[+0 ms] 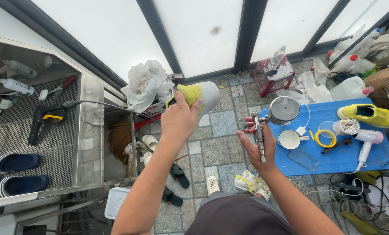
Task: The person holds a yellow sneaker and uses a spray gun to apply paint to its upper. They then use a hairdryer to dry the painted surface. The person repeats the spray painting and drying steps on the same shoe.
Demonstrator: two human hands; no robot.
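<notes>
While we look down over our knees, our left hand (180, 118) has its grip closed around a yellow-and-white shoe (198, 96), held up above the tiled floor (220, 150). Our right hand (259, 146) wraps tightly around a metal spray gun (270, 119) with a lidded cup, its nozzle pointing toward the shoe, a little apart from it. Just beside it stands a blue table (334, 159) carrying another yellow shoe (369, 115) and a hair dryer (366, 141).

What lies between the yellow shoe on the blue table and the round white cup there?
In the head view, between the yellow shoe and the white cup on the blue table lie a container of small beads and a yellow ring.
</notes>
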